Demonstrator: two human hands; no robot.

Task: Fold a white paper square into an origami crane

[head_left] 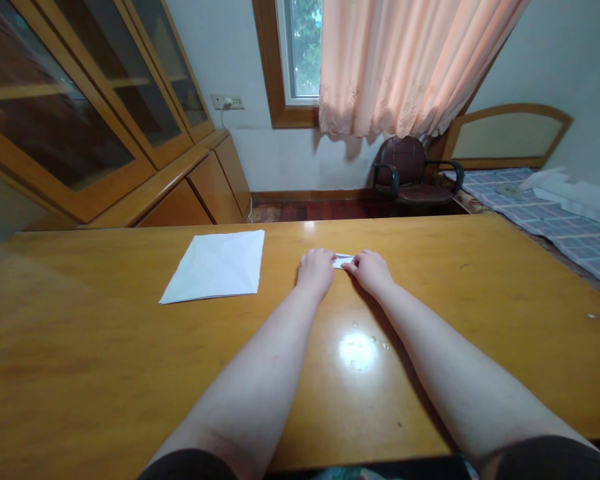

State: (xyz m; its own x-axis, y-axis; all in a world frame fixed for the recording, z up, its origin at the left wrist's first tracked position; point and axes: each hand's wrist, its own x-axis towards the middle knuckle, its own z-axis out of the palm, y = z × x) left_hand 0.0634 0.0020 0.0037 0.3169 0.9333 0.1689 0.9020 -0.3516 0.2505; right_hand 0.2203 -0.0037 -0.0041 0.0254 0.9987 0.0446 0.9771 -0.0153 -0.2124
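Both my arms reach out over the wooden table to a small folded piece of white paper [343, 262] near its far edge. My left hand [316, 270] is closed at the paper's left end, its fingers curled down over it. On the right end, my right hand [371, 270] pinches the paper between thumb and fingers. Only the middle strip of the paper shows between the hands; its ends are hidden under my fingers. To the left of my left hand, a stack of white paper sheets [217, 267] lies flat and apart from both hands.
The glossy wooden table [130, 387] spans the view. A glass-doored cabinet [145, 153] stands at the left. Beyond the far edge are an office chair [410, 170] and a pink curtain [405, 67]. A bed [555, 200] with a checked cover is at the right.
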